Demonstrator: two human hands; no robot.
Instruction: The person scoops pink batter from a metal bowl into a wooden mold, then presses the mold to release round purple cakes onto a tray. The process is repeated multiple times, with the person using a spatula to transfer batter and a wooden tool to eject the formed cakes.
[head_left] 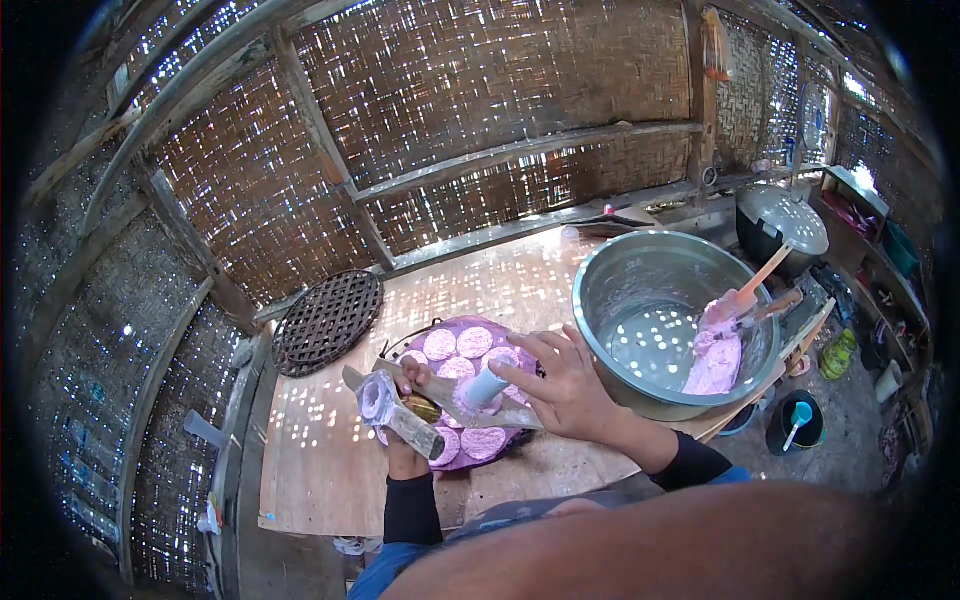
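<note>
My left hand [412, 376] is closed round a wooden press, at the near edge of the table. One wooden bar [416, 428] of it carries a pinkish, dough-smeared ring. From another wooden bar stands a pale blue cylinder [484, 386] with pink dough round its base. My right hand [565, 385] reaches in from the right, fingers stretched apart, with a fingertip at the cylinder's top. Below both hands lies a round tray [505, 455] lined in purple, bearing several flat pink rounds of dough [474, 342]. My hands and the press hide part of the tray.
A large metal basin [640, 250] at the right holds pink dough [715, 362] and an orange-handled spatula [757, 275]. A dark woven tray [328, 322] lies at the back left of the wooden table [320, 480]. A lidded pot [785, 215] and a black bucket [790, 440] stand farther right.
</note>
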